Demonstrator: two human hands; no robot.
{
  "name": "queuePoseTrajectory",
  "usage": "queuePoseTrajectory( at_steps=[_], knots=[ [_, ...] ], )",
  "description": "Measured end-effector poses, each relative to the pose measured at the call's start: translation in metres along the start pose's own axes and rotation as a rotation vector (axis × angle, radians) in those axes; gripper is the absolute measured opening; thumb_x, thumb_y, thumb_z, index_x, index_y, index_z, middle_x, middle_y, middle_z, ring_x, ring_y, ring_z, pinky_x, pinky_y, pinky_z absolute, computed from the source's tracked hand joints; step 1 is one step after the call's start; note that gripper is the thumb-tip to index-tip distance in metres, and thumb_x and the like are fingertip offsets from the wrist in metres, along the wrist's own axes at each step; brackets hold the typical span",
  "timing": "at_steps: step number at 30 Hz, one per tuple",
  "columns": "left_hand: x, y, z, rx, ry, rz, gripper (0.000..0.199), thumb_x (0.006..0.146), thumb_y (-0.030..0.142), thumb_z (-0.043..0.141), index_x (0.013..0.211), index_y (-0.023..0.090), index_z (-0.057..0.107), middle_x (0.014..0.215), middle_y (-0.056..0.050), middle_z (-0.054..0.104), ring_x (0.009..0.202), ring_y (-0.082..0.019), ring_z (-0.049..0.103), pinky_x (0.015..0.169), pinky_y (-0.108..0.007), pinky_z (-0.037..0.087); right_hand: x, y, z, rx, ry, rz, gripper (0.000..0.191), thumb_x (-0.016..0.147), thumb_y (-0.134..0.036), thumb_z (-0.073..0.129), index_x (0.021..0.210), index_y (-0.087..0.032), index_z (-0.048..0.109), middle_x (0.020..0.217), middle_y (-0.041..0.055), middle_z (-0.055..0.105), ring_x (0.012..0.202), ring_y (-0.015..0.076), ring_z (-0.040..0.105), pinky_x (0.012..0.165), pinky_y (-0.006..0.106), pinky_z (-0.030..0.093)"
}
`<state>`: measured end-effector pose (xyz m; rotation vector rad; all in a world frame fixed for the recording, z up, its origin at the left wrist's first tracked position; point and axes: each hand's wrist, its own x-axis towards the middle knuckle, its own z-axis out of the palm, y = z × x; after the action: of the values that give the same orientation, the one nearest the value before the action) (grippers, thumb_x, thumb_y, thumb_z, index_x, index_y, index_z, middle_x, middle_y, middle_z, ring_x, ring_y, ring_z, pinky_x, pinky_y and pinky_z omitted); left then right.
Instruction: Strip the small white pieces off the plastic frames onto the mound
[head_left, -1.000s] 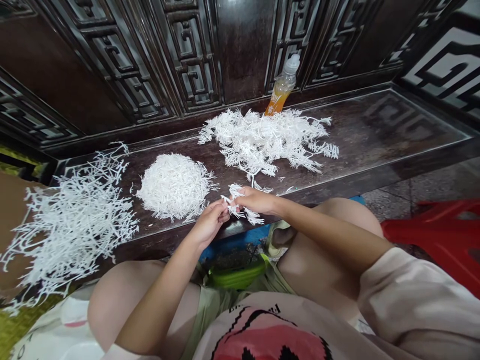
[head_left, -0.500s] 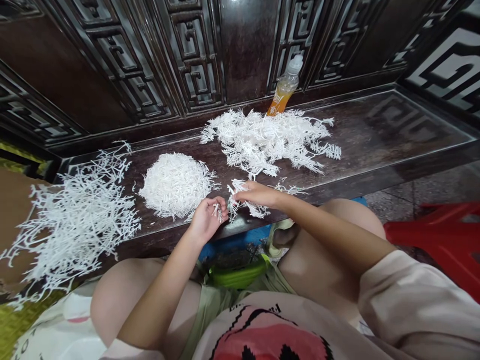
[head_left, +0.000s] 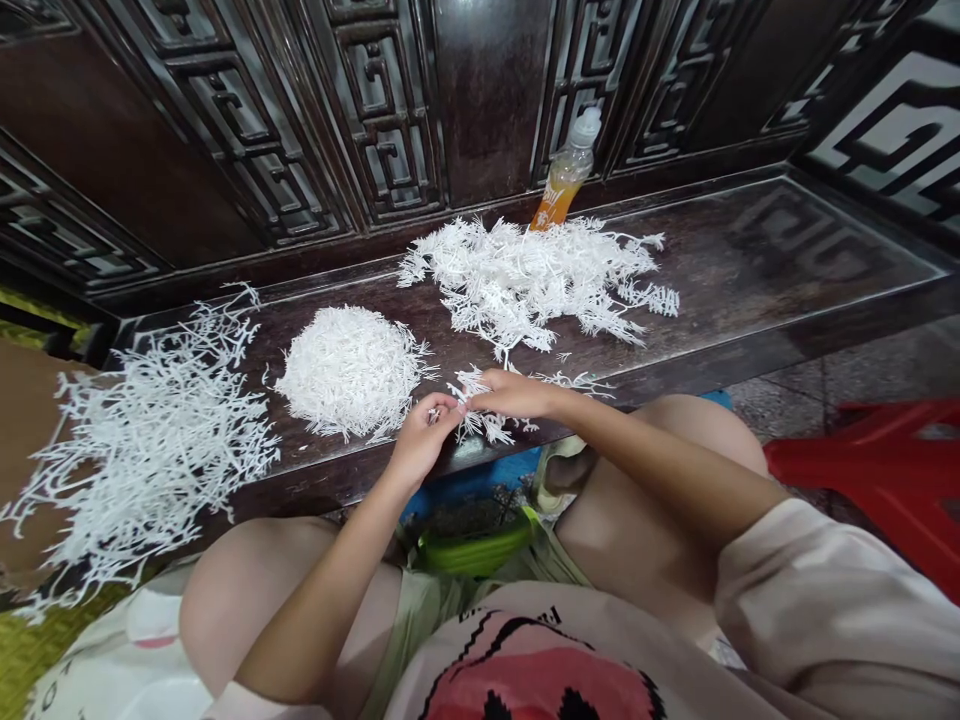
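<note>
My left hand (head_left: 422, 438) pinches a few small white plastic pieces (head_left: 433, 414) between its fingers, close to my right hand. My right hand (head_left: 516, 394) is closed on a branching white plastic sprig (head_left: 480, 412), which rests on the edge of the dark wooden bench (head_left: 750, 262). A dense mound of small white pieces (head_left: 349, 372) lies just left of my hands. A looser heap of white branched plastic (head_left: 525, 285) lies beyond them. Another branched heap (head_left: 142, 450) spreads at the far left.
An orange drink bottle (head_left: 566, 180) with a white cap leans by the carved dark wood panel (head_left: 487, 90). Below the bench are a green basin (head_left: 472, 548) and a blue object (head_left: 469, 470). A red plastic stool (head_left: 870, 480) stands at the right.
My left hand has turned and risen toward my right hand, its fingers closing on the small pieces. The sprig under my right hand has shifted slightly.
</note>
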<state>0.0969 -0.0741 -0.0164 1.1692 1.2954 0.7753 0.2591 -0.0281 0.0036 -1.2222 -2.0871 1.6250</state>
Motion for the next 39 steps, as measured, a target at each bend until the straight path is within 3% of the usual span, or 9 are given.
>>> queuePoseTrajectory(
  at_steps=[8, 21, 29, 31, 35, 39],
  knots=[
    [0.000, -0.001, 0.001, 0.149, 0.065, 0.149, 0.020, 0.070, 0.034, 0.053, 0.083, 0.018, 0.051, 0.057, 0.006, 0.030, 0.052, -0.007, 0.032, 0.054, -0.020, 0.027, 0.001, 0.001, 0.001, -0.083, 0.010, -0.022, 0.018, 0.073, -0.029, 0.043, 0.071, -0.013, 0.051, 0.060, -0.0026, 0.045, 0.055, 0.0079, 0.035, 0.053, 0.021, 0.028],
    [0.001, -0.002, 0.003, 0.468, 0.121, 0.237, 0.009, 0.069, 0.024, 0.047, 0.064, 0.017, 0.045, 0.055, 0.005, 0.035, 0.054, -0.008, 0.035, 0.054, -0.021, 0.027, 0.001, 0.001, 0.008, -0.263, 0.061, -0.114, 0.019, 0.072, -0.028, 0.041, 0.058, -0.015, 0.039, 0.053, -0.0037, 0.038, 0.052, 0.0069, 0.033, 0.049, 0.020, 0.022],
    [0.000, 0.013, 0.001, 0.543, 0.140, 0.280, 0.007, 0.067, 0.023, 0.047, 0.065, 0.017, 0.047, 0.056, 0.004, 0.038, 0.054, -0.009, 0.034, 0.054, -0.021, 0.027, 0.005, 0.000, 0.007, -0.086, 0.030, -0.145, 0.016, 0.071, -0.026, 0.042, 0.060, -0.015, 0.040, 0.055, -0.0044, 0.035, 0.052, 0.0062, 0.030, 0.049, 0.020, 0.024],
    [-0.002, 0.021, -0.004, 0.506, 0.097, 0.261, 0.006, 0.066, 0.023, 0.048, 0.066, 0.017, 0.049, 0.056, 0.004, 0.038, 0.055, -0.009, 0.034, 0.054, -0.021, 0.028, 0.005, 0.000, 0.006, 0.012, -0.003, -0.127, 0.016, 0.071, -0.028, 0.042, 0.063, -0.015, 0.043, 0.056, -0.0044, 0.035, 0.052, 0.0062, 0.030, 0.050, 0.020, 0.025],
    [-0.008, 0.033, -0.013, 0.320, -0.122, 0.174, 0.010, 0.068, 0.026, 0.048, 0.069, 0.016, 0.050, 0.063, 0.002, 0.046, 0.061, -0.010, 0.041, 0.059, -0.021, 0.033, 0.000, -0.004, 0.007, 0.194, -0.084, -0.077, 0.012, 0.070, -0.025, 0.044, 0.068, -0.014, 0.047, 0.058, -0.0043, 0.039, 0.053, 0.0063, 0.032, 0.051, 0.020, 0.027],
    [-0.012, 0.035, -0.018, 0.225, -0.193, 0.155, 0.013, 0.070, 0.028, 0.049, 0.068, 0.016, 0.049, 0.065, 0.002, 0.048, 0.064, -0.011, 0.043, 0.063, -0.022, 0.034, -0.005, -0.008, 0.013, 0.399, -0.061, -0.049, 0.008, 0.068, -0.021, 0.048, 0.071, -0.014, 0.049, 0.064, -0.0029, 0.047, 0.059, 0.0074, 0.039, 0.059, 0.021, 0.031]
  ],
)
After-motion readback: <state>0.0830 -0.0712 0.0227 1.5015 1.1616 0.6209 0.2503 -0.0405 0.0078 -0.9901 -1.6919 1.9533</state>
